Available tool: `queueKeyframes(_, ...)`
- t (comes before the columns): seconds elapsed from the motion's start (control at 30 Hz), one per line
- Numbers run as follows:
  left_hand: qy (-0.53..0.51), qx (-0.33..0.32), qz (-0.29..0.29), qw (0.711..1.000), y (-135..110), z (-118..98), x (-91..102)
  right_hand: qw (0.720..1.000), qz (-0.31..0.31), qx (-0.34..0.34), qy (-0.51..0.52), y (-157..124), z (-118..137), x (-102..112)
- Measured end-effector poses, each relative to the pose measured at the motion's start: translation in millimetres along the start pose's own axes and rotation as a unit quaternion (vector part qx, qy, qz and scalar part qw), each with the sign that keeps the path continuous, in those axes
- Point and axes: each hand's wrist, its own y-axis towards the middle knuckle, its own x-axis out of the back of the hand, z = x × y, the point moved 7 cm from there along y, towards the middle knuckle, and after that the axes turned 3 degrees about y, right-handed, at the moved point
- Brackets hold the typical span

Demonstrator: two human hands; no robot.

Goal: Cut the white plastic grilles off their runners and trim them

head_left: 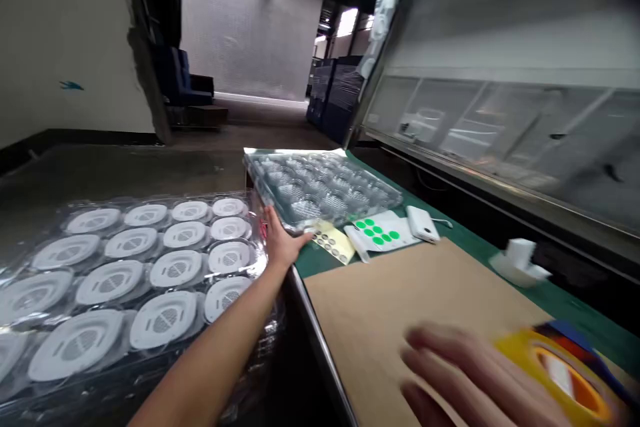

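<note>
My left hand [281, 240] reaches forward with fingers stretched out. It touches the near edge of a stack of clear empty blister trays [320, 187] on the green table. Just left of it lies a clear tray of several white round vented parts [125, 267]. My right hand [465, 373] rests flat and blurred on a brown cardboard sheet [400, 293] at the lower right, fingers extended. A yellow tape roll [565, 373] lies against its right side.
Sticker sheets sit past the cardboard: a yellowish one [333, 240] and a white one with green dots [380, 232]. Beside them is a white power bank [423, 223]. A white crumpled item [517, 261] lies at right. A glass-fronted cabinet [500, 127] lines the table's far side.
</note>
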Motion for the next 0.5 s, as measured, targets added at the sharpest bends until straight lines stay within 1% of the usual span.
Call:
queueKeyframes(0.1,-0.031,-0.001,-0.017,0.999,-3,-1,-3.2,0.990,0.083,0.098,-0.058,85,39,-35)
queueKeyframes(0.13,-0.040,-0.004,-0.023,0.999,-4,-1,-2.2,0.988,0.089,0.115,-0.054,109,51,-45)
queueKeyframes(0.17,-0.048,-0.011,-0.026,0.998,-6,-1,-1.0,0.985,0.097,0.130,-0.051,129,63,-57)
queueKeyframes(0.23,-0.062,-0.025,-0.028,0.997,-7,-2,0.8,0.982,0.108,0.153,-0.039,157,84,-81)
queueKeyframes(0.3,-0.073,-0.023,-0.029,0.997,-7,-1,1.4,0.977,0.129,0.168,-0.037,173,97,-104)
queueKeyframes(0.37,-0.082,-0.005,-0.032,0.996,-5,1,0.7,0.973,0.151,0.170,-0.043,180,101,-122)
queueKeyframes(0.43,-0.089,0.011,-0.031,0.995,-4,3,-0.8,0.971,0.167,0.164,-0.056,184,98,-133)
queueKeyframes(0.5,-0.093,0.019,-0.027,0.995,-3,3,-2.5,0.969,0.171,0.163,-0.075,185,95,-138)
